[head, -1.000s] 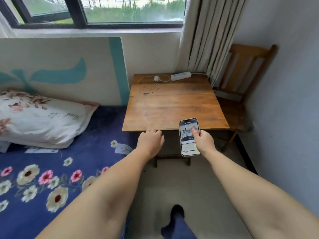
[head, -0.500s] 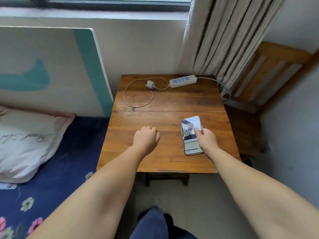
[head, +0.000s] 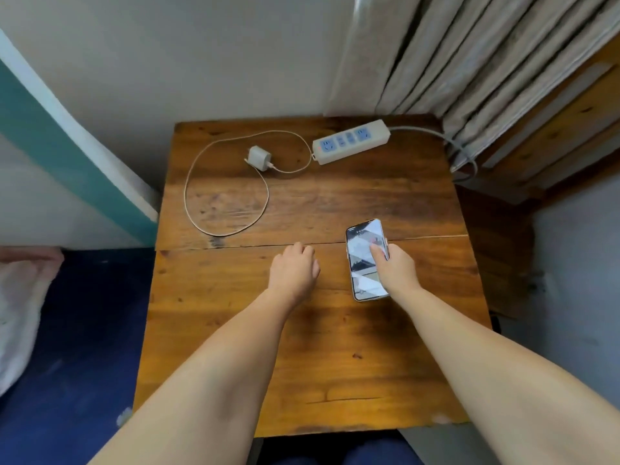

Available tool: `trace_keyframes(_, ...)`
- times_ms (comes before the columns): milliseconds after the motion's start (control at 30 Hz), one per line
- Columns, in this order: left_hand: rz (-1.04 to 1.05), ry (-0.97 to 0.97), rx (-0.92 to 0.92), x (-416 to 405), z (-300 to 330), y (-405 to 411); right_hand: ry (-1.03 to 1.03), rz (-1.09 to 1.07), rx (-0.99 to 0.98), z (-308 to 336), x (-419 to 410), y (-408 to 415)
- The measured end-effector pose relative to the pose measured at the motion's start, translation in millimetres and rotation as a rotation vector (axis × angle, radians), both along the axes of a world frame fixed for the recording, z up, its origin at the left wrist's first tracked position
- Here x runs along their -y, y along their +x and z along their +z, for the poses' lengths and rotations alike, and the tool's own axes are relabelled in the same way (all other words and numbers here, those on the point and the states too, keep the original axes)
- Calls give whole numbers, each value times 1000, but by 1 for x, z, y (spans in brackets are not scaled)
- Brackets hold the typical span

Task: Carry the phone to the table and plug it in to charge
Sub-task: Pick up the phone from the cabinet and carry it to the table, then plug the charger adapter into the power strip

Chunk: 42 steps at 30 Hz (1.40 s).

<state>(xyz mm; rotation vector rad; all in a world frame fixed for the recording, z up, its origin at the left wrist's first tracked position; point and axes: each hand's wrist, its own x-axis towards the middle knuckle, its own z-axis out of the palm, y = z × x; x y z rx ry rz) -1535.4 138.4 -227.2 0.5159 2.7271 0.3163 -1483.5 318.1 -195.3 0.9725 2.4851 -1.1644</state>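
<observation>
My right hand [head: 396,268] grips a phone [head: 362,260] with its lit screen facing up, held low over the middle of the wooden table [head: 335,364]. My thumb lies across the screen. My left hand [head: 294,268] hovers just left of the phone with its fingers curled, holding nothing. At the table's far side lies a white charger plug [head: 259,157] with its white cable [head: 191,209] looped to the left. A white power strip [head: 351,140] with blue sockets lies to the right of the charger.
A bed with a dark blue cover [head: 67,347] and a white pillow [head: 16,313] adjoins the table's left side. Curtains [head: 469,55] hang behind the far right corner, over a wooden chair [head: 553,135]. A white wall stands behind.
I have stepped up to the table, so it now fills the view. Both hands have moved forward over its middle, the phone still in my right hand.
</observation>
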Motion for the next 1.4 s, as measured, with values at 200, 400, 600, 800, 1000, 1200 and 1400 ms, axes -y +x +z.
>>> trace_keyframes(200,19,-12,-22,-11,-58,-25,-26,5,-16,-44,-4,-31)
trace_keyframes(400,10,-19,-102,-8,-86,-13,-24,37,-58,-62,-11,-31)
trace_keyframes(600,27,-26,-124,-8,-87,-13,298,285,116,-63,-30,-35)
trace_keyframes(800,17,-57,-111,-8,-85,-13,561,629,273,-56,-50,-55)
trace_keyframes(1000,1,-71,-51,-7,-78,-15,545,883,558,-39,-53,-88)
trace_keyframes(1200,-71,27,-118,2,-51,-45,478,1044,841,2,-24,-182)
trace_keyframes(1400,395,89,-189,43,-29,-148,430,824,-2,-7,56,-263)
